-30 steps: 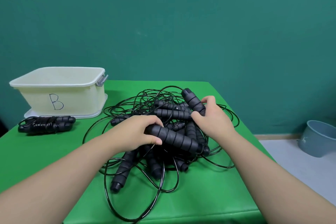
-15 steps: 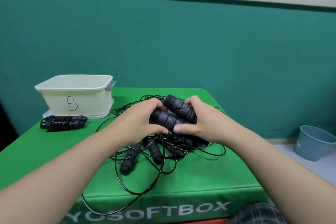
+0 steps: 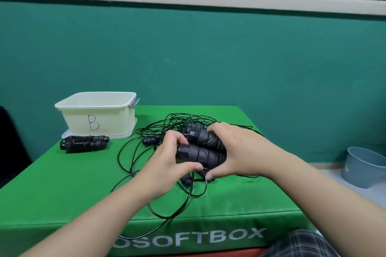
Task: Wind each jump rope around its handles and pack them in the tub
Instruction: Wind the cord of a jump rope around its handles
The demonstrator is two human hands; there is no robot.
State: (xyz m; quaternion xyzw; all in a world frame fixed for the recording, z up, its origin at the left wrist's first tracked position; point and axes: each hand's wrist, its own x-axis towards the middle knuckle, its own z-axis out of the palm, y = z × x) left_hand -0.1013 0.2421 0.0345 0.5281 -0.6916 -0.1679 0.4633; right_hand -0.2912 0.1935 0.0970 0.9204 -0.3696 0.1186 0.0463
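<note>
Both hands meet over the green padded box (image 3: 62, 190). The left hand (image 3: 167, 165) and the right hand (image 3: 236, 152) each curl their fingers round a pair of black ribbed handles (image 3: 203, 148), held side by side between them, above a tangled pile of jump ropes (image 3: 167, 131) whose thin black cord loops out over the box top and down its front edge. At the far left corner stands the cream tub (image 3: 98, 117) marked "B", set on its lid. Just in front of it lies one wound jump rope (image 3: 83, 143). A grey-blue bucket (image 3: 363, 167) sits on the floor to the right.
</note>
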